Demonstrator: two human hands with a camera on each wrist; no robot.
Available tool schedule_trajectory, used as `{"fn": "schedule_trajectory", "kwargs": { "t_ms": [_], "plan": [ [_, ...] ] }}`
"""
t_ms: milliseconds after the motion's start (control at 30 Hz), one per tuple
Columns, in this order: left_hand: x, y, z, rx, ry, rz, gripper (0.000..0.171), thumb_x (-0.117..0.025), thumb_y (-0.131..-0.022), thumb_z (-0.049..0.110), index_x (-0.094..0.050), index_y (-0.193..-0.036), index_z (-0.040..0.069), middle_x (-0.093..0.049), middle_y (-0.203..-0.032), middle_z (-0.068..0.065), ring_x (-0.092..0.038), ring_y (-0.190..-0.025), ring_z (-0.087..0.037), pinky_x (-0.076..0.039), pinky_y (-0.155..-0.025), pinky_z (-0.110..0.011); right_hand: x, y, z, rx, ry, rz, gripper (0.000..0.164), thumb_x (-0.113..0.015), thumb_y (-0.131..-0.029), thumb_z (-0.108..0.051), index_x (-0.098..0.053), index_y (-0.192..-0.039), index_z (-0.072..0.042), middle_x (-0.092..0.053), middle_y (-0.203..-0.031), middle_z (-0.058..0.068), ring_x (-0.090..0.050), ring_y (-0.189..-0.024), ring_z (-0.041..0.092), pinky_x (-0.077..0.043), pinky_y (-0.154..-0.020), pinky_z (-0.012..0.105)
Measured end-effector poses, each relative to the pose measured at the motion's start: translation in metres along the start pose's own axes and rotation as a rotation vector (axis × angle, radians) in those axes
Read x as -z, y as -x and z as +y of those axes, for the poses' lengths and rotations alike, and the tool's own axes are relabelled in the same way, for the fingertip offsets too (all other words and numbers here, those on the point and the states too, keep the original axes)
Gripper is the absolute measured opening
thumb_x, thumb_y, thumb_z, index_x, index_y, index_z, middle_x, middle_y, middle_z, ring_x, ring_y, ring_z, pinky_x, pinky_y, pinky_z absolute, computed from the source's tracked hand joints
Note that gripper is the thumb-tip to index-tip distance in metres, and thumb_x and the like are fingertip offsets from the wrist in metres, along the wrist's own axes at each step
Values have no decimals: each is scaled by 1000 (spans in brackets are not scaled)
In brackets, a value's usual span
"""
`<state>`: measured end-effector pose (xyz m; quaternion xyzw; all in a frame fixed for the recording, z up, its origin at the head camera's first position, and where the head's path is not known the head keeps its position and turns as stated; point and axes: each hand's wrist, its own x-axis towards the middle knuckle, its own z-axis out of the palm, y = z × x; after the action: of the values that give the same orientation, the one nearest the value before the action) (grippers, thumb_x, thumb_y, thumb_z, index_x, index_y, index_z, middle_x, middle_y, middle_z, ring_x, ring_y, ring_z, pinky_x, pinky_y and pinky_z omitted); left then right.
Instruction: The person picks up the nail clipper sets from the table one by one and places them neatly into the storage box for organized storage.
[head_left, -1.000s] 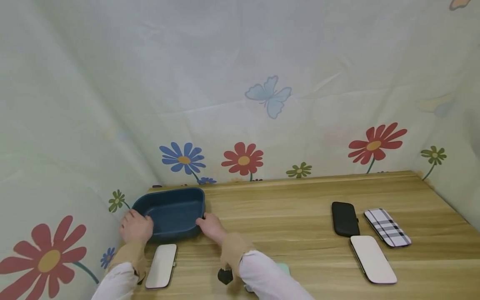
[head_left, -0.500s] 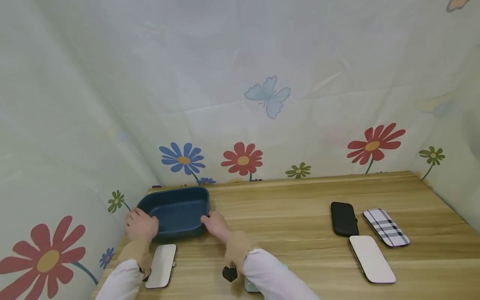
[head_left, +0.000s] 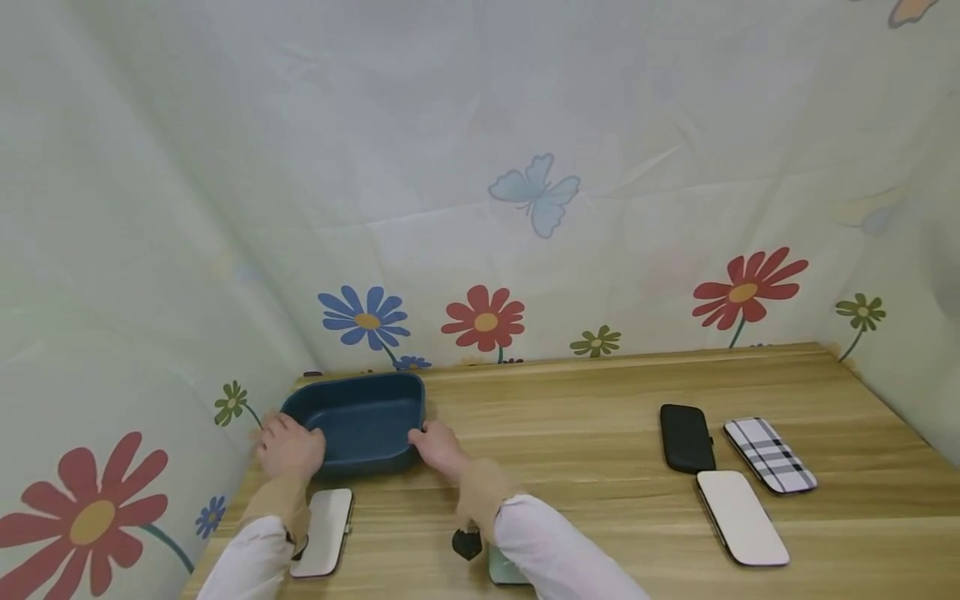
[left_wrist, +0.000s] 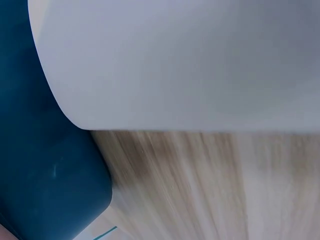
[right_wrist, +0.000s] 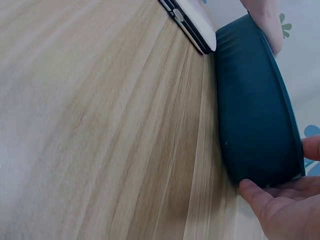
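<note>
A dark blue rectangular plastic basin rests on the wooden table at the far left; nothing shows inside it. My left hand holds its left end, thumb over the rim. At the right end, my right hand grips the rim by the corner; in the right wrist view this hand has its thumb inside the rim and fingers beneath the wall. Just in front of the basin lies a flat white case with a small clasp. In the left wrist view the basin fills the left side; the left hand is almost wholly outside that view.
A mint green case is partly covered by the right forearm. On the right lie a black case, a plaid case and another white case. A flower-printed curtain closes off the back and sides of the table.
The basin has slid a little to the right and slightly back, both hands moving with it. More of the mint green case's left edge now shows.
</note>
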<state>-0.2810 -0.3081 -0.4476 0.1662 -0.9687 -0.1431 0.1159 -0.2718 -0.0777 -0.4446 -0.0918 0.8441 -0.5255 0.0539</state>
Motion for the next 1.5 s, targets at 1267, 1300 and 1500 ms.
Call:
{"fn": "schedule_trajectory", "kwargs": {
  "t_ms": [1267, 1300, 1500],
  "plan": [
    [-18, 0, 39, 19, -17, -46, 65, -35, -87, 21, -11, -129, -23, -17, -131, -37, -19, -117, -48, -15, -96, -54, 37, -2, 19, -38, 16, 1, 30, -48, -81, -14, -33, -56, -12, -28, -52, -2, -27, -49, 12, -24, -48, 23],
    [-18, 0, 40, 18, -19, -44, 66, -36, -87, 21, -11, -129, -23, -17, -131, -37, -19, -117, -48, -16, -96, -54, 38, -2, 19, -35, 21, 1, 30, -49, -81, -14, -33, -56, -12, -28, -53, -2, -27, -50, 12, -24, -48, 23],
    [-19, 1, 49, 21, -24, -50, 66, -37, -87, 22, -12, -129, -23, -17, -131, -36, -19, -117, -47, -15, -96, -54, 45, -2, 20, -32, 39, 6, 30, -49, -82, -15, -34, -56, -12, -29, -52, -2, -28, -50, 12, -24, -48, 23]
  ]
}}
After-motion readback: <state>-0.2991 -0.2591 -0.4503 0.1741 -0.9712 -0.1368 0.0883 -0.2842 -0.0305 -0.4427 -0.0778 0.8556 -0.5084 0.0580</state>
